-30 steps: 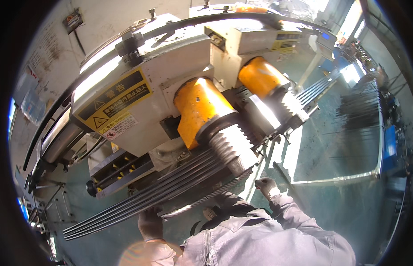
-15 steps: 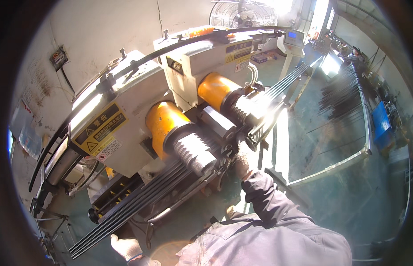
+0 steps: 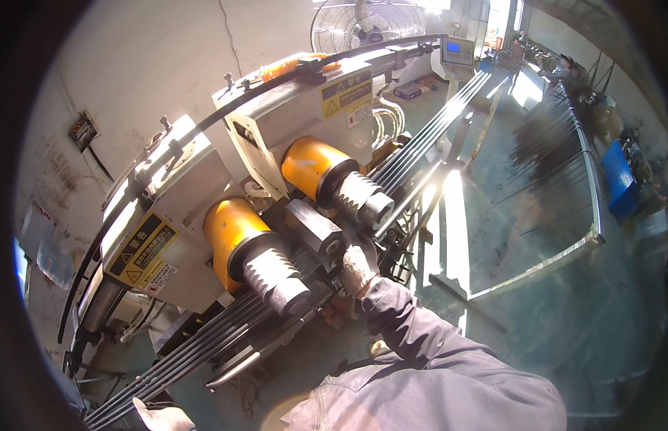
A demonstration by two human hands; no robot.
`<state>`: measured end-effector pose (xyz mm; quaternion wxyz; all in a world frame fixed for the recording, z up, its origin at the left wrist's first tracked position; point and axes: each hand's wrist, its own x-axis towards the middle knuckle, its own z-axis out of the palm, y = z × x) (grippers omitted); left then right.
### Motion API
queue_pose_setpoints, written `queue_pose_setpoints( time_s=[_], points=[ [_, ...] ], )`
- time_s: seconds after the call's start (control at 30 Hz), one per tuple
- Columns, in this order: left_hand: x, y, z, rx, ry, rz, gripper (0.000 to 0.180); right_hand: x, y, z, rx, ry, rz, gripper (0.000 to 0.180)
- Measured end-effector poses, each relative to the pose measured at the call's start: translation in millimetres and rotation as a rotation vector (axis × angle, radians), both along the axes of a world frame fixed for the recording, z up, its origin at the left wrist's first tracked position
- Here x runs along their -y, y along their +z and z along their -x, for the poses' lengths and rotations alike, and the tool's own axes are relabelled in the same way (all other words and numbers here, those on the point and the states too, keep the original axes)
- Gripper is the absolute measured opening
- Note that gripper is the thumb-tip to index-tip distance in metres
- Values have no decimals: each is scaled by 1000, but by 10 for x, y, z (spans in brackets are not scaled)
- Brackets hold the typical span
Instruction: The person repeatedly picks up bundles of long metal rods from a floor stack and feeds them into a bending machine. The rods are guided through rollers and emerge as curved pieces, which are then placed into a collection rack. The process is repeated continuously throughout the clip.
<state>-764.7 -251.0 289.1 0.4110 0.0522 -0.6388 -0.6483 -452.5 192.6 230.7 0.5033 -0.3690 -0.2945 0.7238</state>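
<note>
Several long, thin metal rods point(image 3: 179, 355) run diagonally through a machine with two orange cylinders point(image 3: 316, 167), each ending in a ridged metal shaft point(image 3: 271, 275). Between the shafts sits a dark angular metal block point(image 3: 314, 226). My right hand point(image 3: 357, 267), in a pale glove, reaches in just beside this block, close to the rods. Its fingertips are hidden among the machine parts, so its grip cannot be seen. At the lower left my gloved left hand point(image 3: 161, 415) is beside the rod ends, one digit stretched out. The lower picture edge cuts off part of it.
Beige machine housings point(image 3: 190, 172) with yellow warning labels stand behind the cylinders, crossed by a curved black hose point(image 3: 248, 90). A control box with a small screen point(image 3: 456, 50) is at the far end. On the right, a metal frame point(image 3: 542, 273) borders a pile of rods point(image 3: 545, 136).
The view has shifted, so the machine appears farther left. My right hand is nearer the dark block. My left hand has dropped toward the lower left, partly out of the picture.
</note>
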Motion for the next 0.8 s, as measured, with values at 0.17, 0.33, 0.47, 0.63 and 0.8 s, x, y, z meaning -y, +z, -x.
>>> queue_pose_setpoints(
  time_s=[0.17, 0.33, 0.47, 0.63, 0.8],
  points=[
    [-139, 1221, 35, 257, -725, -424, 46, -75, -64, -62, 192, 78, -284, 28],
    [-699, 1808, -198, 93, -760, -177, 50, -224, -84, -55, 438, 75, -568, 23],
    [-1066, 2218, -368, 31, -796, -8, 52, -300, 69, -41, 215, -51, -622, 26],
    [-1576, 2662, -593, -28, -775, 185, 43, -337, 172, -95, 35, 98, -238, 29],
    [-2099, 2845, -868, 47, -785, 380, 32, -377, 95, -194, 272, 177, -370, 31]
  ],
)
